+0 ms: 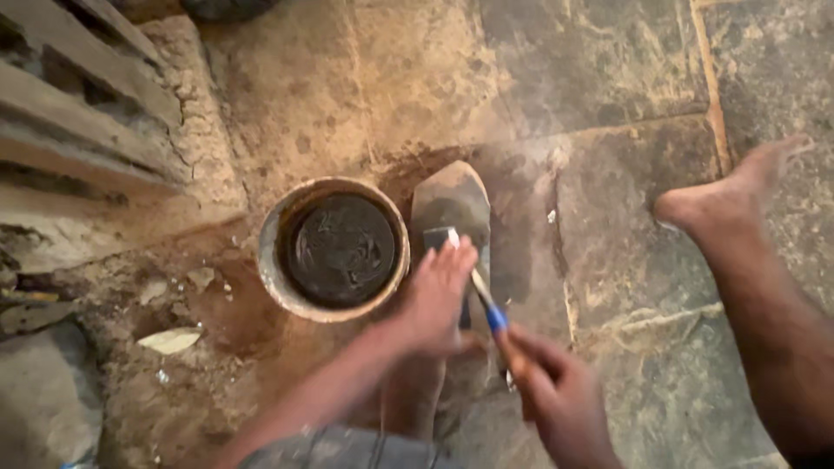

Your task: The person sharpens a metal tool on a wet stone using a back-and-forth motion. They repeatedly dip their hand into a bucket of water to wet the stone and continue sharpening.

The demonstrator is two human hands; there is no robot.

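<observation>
At the far left we see a stack of grey wooden planks (69,113) on cracked dry mud. Nearer lies a pale flat chip (171,340) on the dirt. Next comes a round clay bowl (334,250) with dark water inside, standing on the muddy ground.

Just right of the bowl we see the left hand (437,295). Its forearm comes up from the near edge, and the fingers are stretched flat and pressed down on a chisel blade (440,238), which lies on a long grey sharpening stone (452,217). The hand is not closed around anything; it only pushes from above.

The right hand (560,395) is nearer and more to the right. It is closed around the chisel handle (497,320), which has a blue ring, and the tool points away toward the stone.

At the far right a bare foot (730,195) rests on the stone slab floor (608,78), well apart from the hands.
</observation>
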